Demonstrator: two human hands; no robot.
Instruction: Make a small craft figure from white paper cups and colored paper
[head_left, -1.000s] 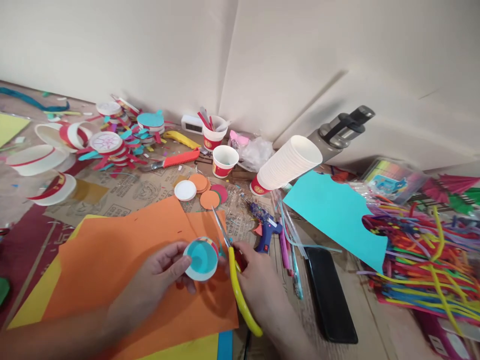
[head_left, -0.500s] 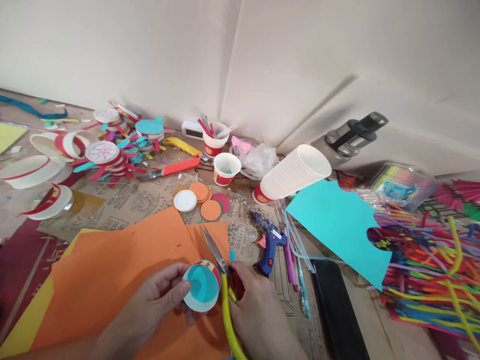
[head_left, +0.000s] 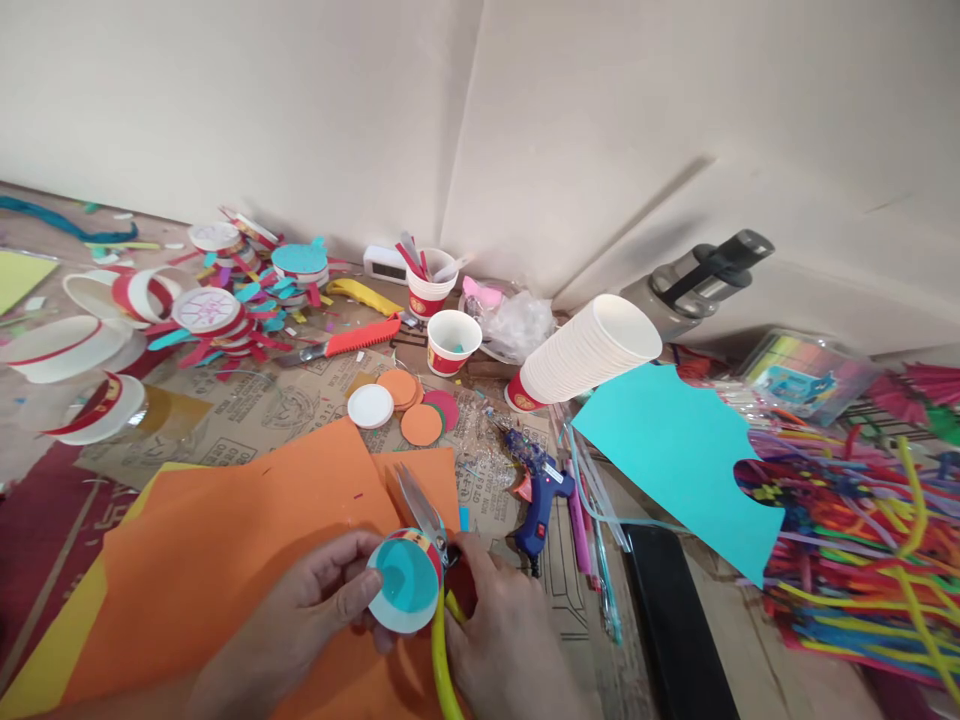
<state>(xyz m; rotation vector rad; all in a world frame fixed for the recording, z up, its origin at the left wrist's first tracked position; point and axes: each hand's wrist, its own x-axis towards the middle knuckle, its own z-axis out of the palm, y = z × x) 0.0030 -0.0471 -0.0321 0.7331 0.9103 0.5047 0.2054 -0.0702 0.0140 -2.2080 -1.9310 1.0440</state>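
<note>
Between the thumb and fingers of my left hand [head_left: 319, 590] is a small paper cup [head_left: 406, 583], its mouth tilted toward me and turquoise showing inside. My right hand [head_left: 502, 620] is wrapped round yellow-handled scissors [head_left: 421, 505]. Their blades point up and away, just behind the cup's far right side; whether they touch it I cannot tell. Under both hands lie sheets of orange paper [head_left: 247, 530], with a yellow sheet [head_left: 56, 640] partly beneath. Past the blade tips are a white disc [head_left: 370, 406] and several orange and pink paper discs [head_left: 421, 425].
A blue glue gun [head_left: 536, 500] lies right of my hands, beside a black phone [head_left: 679, 620]. A leaning stack of paper cups [head_left: 589, 350], turquoise paper [head_left: 675, 450] and pipe cleaners [head_left: 862, 560] fill the right. Cut cup rings [head_left: 67, 345] and a red-handled knife [head_left: 360, 335] are at left.
The scissors have shifted slightly left and toward me, closer behind the cup, and their handles have swung left. The cup has moved a little down.
</note>
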